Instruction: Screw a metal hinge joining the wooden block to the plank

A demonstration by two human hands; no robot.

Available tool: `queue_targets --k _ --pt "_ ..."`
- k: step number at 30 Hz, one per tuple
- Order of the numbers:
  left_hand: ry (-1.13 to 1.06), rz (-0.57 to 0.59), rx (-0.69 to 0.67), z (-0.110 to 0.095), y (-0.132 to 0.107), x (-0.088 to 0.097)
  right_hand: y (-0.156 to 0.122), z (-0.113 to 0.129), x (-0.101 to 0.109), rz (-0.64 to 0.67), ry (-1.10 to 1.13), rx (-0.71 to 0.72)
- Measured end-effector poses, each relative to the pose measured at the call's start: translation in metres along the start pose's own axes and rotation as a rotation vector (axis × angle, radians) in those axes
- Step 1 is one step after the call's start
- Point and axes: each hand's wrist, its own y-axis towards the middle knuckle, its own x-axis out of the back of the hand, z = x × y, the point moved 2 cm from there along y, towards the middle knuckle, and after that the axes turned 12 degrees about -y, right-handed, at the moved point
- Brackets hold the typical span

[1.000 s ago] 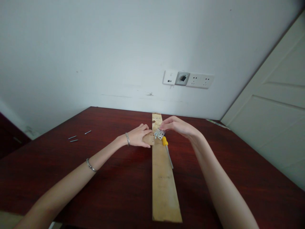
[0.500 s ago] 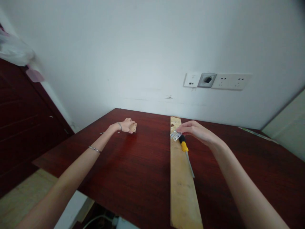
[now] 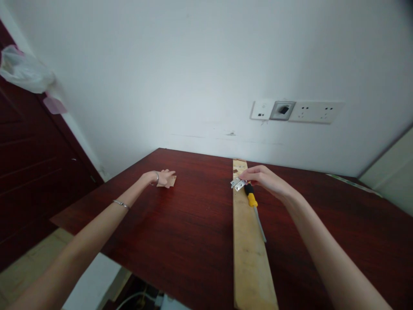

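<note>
Over the left part of the dark red table, my left hand (image 3: 165, 177) spans a small beige plate with holes (image 3: 172, 181), thumb towards me and fingers towards the wall. The plate lies low, at or close to the tabletop, and the hand covers its middle. My right hand (image 3: 260, 175) pinches a silver metal hinge (image 3: 238, 184) between thumb and fingertips, above the far part of a pale wooden board (image 3: 250, 254). Just below that hand, a screwdriver with a yellow and black handle (image 3: 251, 199) lies along the board's right edge, its shaft pointing towards me.
The dark red tabletop (image 3: 193, 228) reaches back to a white wall with sockets (image 3: 311, 111). A thin pale strip (image 3: 355, 185) lies at the far right. Below the near left edge are a white box-like piece (image 3: 93, 282) and a cable (image 3: 135, 296). A plastic bag (image 3: 27, 71) hangs by the door.
My left hand has moved left and towards me with the beige plate, which was tilted up and now lies flatter. My right hand keeps the hinge in nearly the same place.
</note>
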Motion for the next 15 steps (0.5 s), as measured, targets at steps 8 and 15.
queue_targets --k 8,15 --pt "-0.299 -0.015 -0.678 -0.150 -0.003 0.011 -0.008 0.005 0.014 -0.068 0.060 0.001" --pt "-1.010 0.094 -0.870 -0.257 -0.004 -0.006 -0.011 0.005 0.029 -0.169 0.117 -0.057"
